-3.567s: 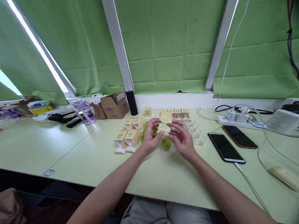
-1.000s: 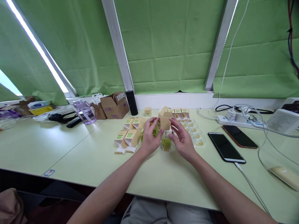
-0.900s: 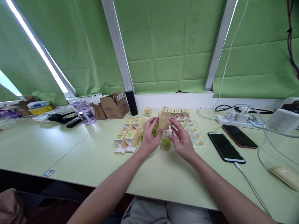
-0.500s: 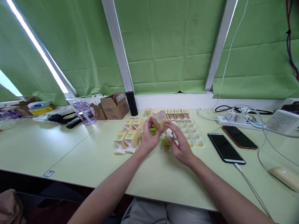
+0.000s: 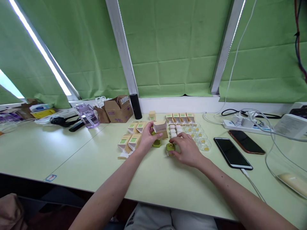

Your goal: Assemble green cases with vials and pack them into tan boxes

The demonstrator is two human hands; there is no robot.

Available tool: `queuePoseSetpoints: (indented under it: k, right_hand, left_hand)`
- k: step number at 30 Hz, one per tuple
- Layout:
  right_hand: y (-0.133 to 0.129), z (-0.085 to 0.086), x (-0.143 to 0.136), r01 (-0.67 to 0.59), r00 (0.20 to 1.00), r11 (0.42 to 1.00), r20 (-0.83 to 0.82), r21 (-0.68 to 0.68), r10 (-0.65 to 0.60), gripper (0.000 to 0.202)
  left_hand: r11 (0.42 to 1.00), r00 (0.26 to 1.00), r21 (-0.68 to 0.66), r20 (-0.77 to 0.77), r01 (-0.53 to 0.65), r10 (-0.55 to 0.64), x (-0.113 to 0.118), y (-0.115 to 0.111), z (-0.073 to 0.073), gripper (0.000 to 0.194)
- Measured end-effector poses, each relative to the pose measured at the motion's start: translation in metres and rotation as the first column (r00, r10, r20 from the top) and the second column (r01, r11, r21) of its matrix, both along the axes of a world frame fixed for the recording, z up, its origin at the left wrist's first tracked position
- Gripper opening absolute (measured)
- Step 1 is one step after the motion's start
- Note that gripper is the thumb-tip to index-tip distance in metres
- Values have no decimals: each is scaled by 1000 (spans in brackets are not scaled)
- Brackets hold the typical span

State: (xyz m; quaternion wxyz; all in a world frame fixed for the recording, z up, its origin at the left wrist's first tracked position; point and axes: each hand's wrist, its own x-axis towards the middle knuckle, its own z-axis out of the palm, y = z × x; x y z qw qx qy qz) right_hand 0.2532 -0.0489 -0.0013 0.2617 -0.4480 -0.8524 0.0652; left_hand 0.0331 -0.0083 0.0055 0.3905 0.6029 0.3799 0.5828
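Observation:
My left hand (image 5: 146, 138) is closed around a small kraft-paper box (image 5: 160, 127), tipped so that its pale inside faces me. With thumb and fingertips, my right hand (image 5: 189, 152) grips a small clear jar with a green lid (image 5: 170, 147) on the table, just right of the box. Green lids (image 5: 156, 143) lie under my left hand, partly hidden. White blocks (image 5: 173, 131) stand in rows behind my right hand. Beside them are several clear cups with yellow centres (image 5: 201, 141). Left of my left hand, several open kraft boxes (image 5: 124, 141) show green labels.
More open kraft boxes (image 5: 183, 118) line the back, with one closed box (image 5: 152, 115) nearby. Two phones (image 5: 232, 153) and a power strip (image 5: 251, 126) with cables are at right. A cardboard carton (image 5: 118, 110), black cylinder (image 5: 135, 107) and purple bottle (image 5: 87, 116) stand at back left.
My left hand has lowered and tilted the kraft box, moving it slightly left. My right hand has left the box's side and come down onto the green-lidded jar, taking hold of it.

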Motion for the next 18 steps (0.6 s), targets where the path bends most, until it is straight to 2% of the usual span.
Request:
queuePoseSetpoints:
  k: [4, 7, 12, 15, 18]
  right_hand:
    - [-1, 1, 7, 1, 996, 999, 92, 38, -5, 18]
    - [1, 6, 17, 18, 993, 1000, 112, 23, -20, 14]
    - [4, 6, 27, 45, 992, 999, 120, 6, -45, 13]
    - [6, 4, 28, 54, 991, 999, 124, 6, -54, 15]
    - [7, 4, 30, 71, 989, 997, 132, 10, -71, 16]
  left_hand:
    - [998, 995, -46, -89, 46, -50, -3, 1, 4, 65]
    - [999, 969, -14, -244, 42, -44, -6, -1, 5, 62]
    - [999, 832, 50, -554, -12, 38, -11, -11, 1, 59]
    - [989, 763, 146, -636, -25, 114, -14, -12, -6, 63]
    - [979, 712, 202, -687, 0, 142, -15, -12, -13, 66]
